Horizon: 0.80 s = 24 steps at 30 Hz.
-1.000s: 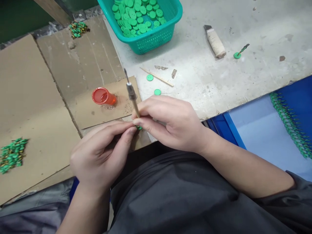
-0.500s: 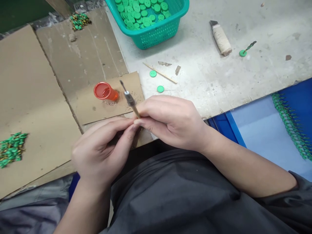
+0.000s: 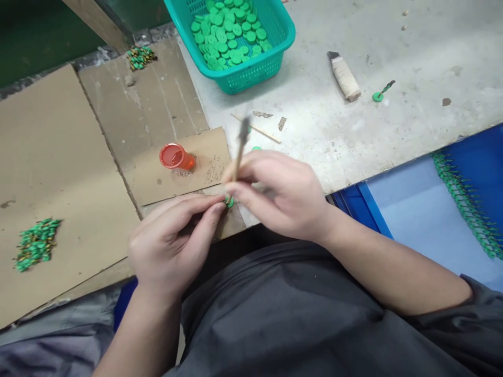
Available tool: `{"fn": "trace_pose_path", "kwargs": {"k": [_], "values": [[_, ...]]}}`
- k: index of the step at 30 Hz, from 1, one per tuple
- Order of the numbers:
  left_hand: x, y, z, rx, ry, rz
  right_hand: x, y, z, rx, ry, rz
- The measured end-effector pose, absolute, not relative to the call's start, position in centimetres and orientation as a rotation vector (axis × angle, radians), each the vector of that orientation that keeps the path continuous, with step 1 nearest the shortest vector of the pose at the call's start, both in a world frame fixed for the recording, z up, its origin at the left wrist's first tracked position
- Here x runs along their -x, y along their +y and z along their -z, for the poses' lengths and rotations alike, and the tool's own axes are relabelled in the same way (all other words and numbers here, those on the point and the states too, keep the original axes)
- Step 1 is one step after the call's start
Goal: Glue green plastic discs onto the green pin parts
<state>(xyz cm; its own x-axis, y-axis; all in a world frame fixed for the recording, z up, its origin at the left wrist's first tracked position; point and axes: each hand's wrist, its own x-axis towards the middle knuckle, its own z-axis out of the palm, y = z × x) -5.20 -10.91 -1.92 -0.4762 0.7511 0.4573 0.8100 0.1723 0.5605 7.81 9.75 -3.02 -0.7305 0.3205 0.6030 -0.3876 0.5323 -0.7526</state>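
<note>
My left hand (image 3: 176, 241) pinches a small green disc (image 3: 229, 202) between thumb and forefinger; the fingers cover much of it. My right hand (image 3: 279, 193) is closed on a thin wooden-handled tool (image 3: 239, 157) that points up, its dark upper end blurred. The tool's lower end meets or nearly meets the disc; contact is hard to tell. Just behind my right hand, another green disc (image 3: 257, 148) is partly hidden on the table. A pointed wooden stick (image 3: 265, 134) lies beyond it. To the left stands a red cup (image 3: 176, 157) of liquid on cardboard.
A teal basket (image 3: 251, 76) holds many green two-holed discs. A wrapped-handle cutter (image 3: 345, 77) lies to the right, near a green disc with a dark stem (image 3: 378, 97). Green piles (image 3: 37, 243) (image 3: 141, 56) rest on cardboard. A green row (image 3: 463, 204) lies in a blue bin.
My hands have moved slightly apart, and the green disc now shows between my left fingertips. The tool has swung to the right and stands more upright. The whole view has shifted a little.
</note>
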Motion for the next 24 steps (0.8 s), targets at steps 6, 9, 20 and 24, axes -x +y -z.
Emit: {"fn": "trace_pose_path", "kwargs": {"k": [6,9,20,24], "values": [[4.8,-11.4,1.4,1.418,-2.486,1.291,-9.2,10.3,2.4,0.27,-1.803,-1.524],[5.0,-11.7,0.9,1.36,-2.555,1.428,-9.7,10.7,2.5,0.282,-1.782,-1.635],[4.5,-12.2,-1.2,1.32,-2.59,1.814,-9.8,10.8,2.4,0.345,-1.814,-1.716],[4.8,-12.5,-1.6,1.276,-2.634,1.944,-9.9,10.7,2.3,0.355,-1.833,-1.706]]}}
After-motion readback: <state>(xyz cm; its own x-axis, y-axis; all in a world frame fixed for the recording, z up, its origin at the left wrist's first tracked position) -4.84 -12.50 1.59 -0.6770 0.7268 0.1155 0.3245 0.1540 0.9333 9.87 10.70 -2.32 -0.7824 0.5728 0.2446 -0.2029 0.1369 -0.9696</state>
